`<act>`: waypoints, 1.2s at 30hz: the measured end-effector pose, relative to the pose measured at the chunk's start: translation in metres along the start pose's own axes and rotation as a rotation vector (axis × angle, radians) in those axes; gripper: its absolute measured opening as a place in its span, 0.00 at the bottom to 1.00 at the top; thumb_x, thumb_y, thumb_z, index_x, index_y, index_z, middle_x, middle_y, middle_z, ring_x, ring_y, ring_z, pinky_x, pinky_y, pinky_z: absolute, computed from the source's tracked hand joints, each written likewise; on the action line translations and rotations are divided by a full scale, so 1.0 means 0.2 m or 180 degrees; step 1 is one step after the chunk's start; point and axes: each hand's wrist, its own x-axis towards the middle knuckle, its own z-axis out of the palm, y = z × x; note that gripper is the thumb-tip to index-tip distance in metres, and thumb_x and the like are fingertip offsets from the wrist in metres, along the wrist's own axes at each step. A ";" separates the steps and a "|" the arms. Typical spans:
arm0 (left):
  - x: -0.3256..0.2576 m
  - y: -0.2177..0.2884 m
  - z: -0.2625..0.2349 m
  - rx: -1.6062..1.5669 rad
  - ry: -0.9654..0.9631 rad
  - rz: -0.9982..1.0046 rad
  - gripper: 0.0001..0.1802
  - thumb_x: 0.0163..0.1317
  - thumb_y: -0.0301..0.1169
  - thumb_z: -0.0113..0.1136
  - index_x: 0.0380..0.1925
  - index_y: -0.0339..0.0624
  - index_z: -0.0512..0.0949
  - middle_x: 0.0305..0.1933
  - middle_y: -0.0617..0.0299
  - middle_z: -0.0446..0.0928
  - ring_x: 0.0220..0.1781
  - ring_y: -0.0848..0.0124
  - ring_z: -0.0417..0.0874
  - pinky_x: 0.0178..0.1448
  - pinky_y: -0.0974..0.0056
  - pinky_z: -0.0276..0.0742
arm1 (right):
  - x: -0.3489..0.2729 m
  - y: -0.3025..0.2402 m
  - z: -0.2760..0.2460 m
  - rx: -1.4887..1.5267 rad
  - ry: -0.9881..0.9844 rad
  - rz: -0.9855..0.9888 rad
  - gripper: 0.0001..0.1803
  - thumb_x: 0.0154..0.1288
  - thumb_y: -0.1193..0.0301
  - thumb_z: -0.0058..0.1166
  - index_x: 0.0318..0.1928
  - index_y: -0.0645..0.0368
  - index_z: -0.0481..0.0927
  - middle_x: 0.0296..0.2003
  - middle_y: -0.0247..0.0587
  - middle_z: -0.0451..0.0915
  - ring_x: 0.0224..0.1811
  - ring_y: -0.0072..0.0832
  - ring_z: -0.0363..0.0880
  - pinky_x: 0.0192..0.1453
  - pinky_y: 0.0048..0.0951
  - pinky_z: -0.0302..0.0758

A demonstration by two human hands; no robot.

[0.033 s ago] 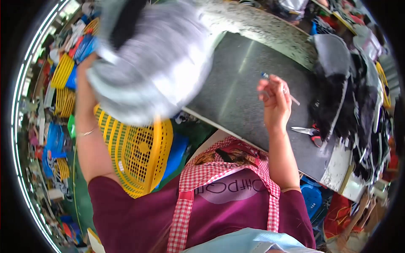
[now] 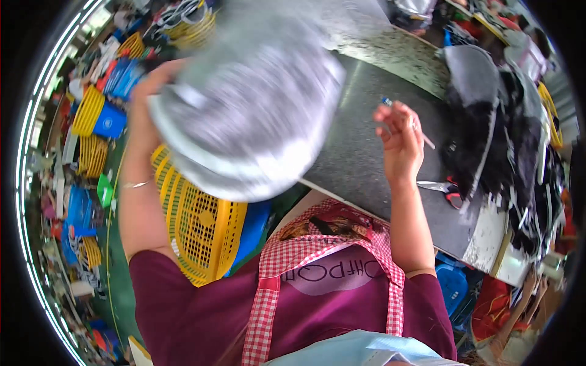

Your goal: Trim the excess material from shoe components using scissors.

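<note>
In the head view, the left hand (image 2: 160, 85) is raised on the left and closed on a grey cloth (image 2: 250, 104), which is blurred and hangs over a yellow basket (image 2: 198, 229). The right hand (image 2: 400, 137) is on the right, above the dark table (image 2: 360, 158), with its fingers pinched together on a thin pen (image 2: 408, 121). Scissors (image 2: 442, 188) lie on the table, near a pile of black cloth (image 2: 488, 146).

My left hand (image 2: 146, 91) has swung the grey fabric bundle (image 2: 250, 104) further across, nearer my right hand (image 2: 400, 137).
</note>
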 end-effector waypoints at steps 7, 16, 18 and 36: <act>0.04 0.15 1.15 0.0231 -0.1133 0.2277 0.21 0.74 0.41 0.46 0.59 0.73 0.84 0.78 0.64 0.66 0.83 0.52 0.56 0.86 0.46 0.42 | 0.03 -0.24 -0.34 -0.0774 -0.0154 0.0296 0.28 0.78 0.50 0.50 0.66 0.57 0.71 0.68 0.46 0.73 0.73 0.41 0.69 0.75 0.49 0.66; 0.22 0.21 1.08 -0.3205 -0.1950 -0.2556 0.27 0.76 0.31 0.55 0.72 0.49 0.65 0.72 0.62 0.72 0.73 0.60 0.73 0.70 0.47 0.74 | -0.23 -0.17 -0.28 -0.1988 -0.0218 0.0146 0.21 0.83 0.58 0.45 0.62 0.60 0.74 0.47 0.40 0.82 0.52 0.25 0.77 0.60 0.31 0.72; 0.21 0.23 1.19 -0.2982 -0.1726 -0.2318 0.33 0.67 0.35 0.69 0.69 0.44 0.68 0.66 0.60 0.75 0.65 0.67 0.77 0.65 0.55 0.77 | -0.23 -0.16 -0.16 -0.2207 -0.0359 -0.0030 0.21 0.82 0.60 0.44 0.64 0.61 0.72 0.51 0.52 0.82 0.58 0.41 0.81 0.63 0.37 0.73; 0.18 -0.08 1.30 -0.3102 -0.1290 -0.1944 0.26 0.58 0.23 0.73 0.58 0.33 0.78 0.56 0.56 0.84 0.55 0.67 0.84 0.64 0.60 0.77 | -0.05 -0.03 -0.18 -0.2651 0.0288 0.0144 0.13 0.75 0.67 0.57 0.44 0.65 0.87 0.30 0.38 0.87 0.26 0.19 0.81 0.31 0.24 0.76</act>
